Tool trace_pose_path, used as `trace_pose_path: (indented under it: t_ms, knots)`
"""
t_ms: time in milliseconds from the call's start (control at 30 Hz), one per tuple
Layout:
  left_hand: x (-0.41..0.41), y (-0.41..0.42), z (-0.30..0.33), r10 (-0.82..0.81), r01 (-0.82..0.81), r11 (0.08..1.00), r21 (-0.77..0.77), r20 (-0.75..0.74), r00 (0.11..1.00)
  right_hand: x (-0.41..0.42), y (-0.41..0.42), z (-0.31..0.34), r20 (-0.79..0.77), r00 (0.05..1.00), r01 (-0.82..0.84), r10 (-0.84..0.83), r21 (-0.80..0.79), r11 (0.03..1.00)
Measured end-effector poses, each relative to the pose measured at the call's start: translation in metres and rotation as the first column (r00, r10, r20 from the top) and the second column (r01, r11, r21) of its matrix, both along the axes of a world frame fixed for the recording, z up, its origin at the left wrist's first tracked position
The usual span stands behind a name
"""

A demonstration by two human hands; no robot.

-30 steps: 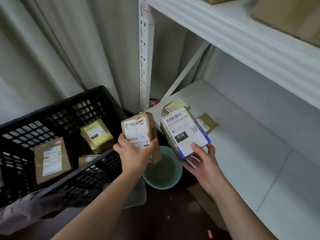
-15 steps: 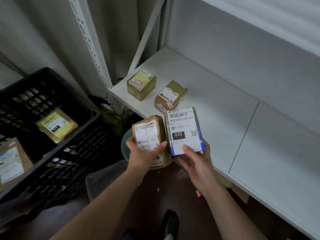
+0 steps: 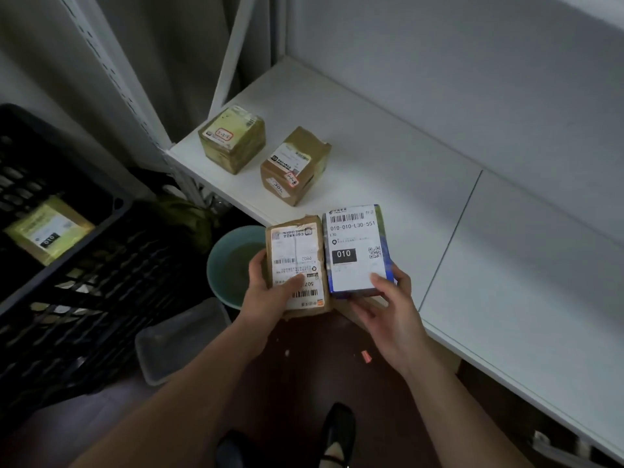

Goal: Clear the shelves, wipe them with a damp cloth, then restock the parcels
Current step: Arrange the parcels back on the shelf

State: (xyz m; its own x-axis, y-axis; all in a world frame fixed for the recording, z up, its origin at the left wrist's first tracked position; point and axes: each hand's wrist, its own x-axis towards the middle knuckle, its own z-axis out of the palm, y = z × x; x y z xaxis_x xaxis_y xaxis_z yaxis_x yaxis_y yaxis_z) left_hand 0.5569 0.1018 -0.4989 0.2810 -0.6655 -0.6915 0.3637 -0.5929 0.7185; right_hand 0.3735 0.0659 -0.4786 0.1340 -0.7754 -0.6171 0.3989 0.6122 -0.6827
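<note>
My left hand (image 3: 270,292) grips a brown cardboard parcel (image 3: 297,251) with a white label. Right beside it, my right hand (image 3: 388,309) holds a blue-edged parcel (image 3: 356,244) whose white label reads 010. Both parcels hover side by side over the front edge of the white shelf (image 3: 439,204). Two more brown parcels stand on the shelf's left end: a squat one (image 3: 233,138) near the corner and a taped one (image 3: 297,163) just right of it.
A black plastic crate (image 3: 67,282) at the left holds a yellowish parcel (image 3: 47,229). A teal basin (image 3: 229,265) with water sits on the floor below my hands, a grey tray (image 3: 179,339) next to it. The shelf's upright post (image 3: 114,72) rises at left.
The view has swung from the crate towards the shelf. Both hands have carried their parcels rightward to the shelf's front edge, now held close together.
</note>
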Motion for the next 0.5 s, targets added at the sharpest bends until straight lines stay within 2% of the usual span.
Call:
trace_pose_path:
  t_ms: [200, 367, 500]
  knots:
    - [-0.030, -0.011, -0.013, 0.026, -0.022, 0.998, 0.063, -0.066, 0.997, -0.022, -0.016, -0.020, -0.160, 0.987, -0.002, 0.013, 0.073, 0.997]
    - [-0.036, -0.026, -0.024, 0.251, -0.252, 0.967, 0.034, 0.043, 0.967, -0.015, -0.056, -0.038, -0.353, 0.934, -0.048, 0.060, 0.042, 0.998]
    - [-0.032, -0.032, -0.034, 0.328, -0.333, 0.942, 0.038, 0.101, 0.939, 0.015, -0.099, -0.052, -0.361, 0.932, 0.015, 0.016, 0.082, 0.997]
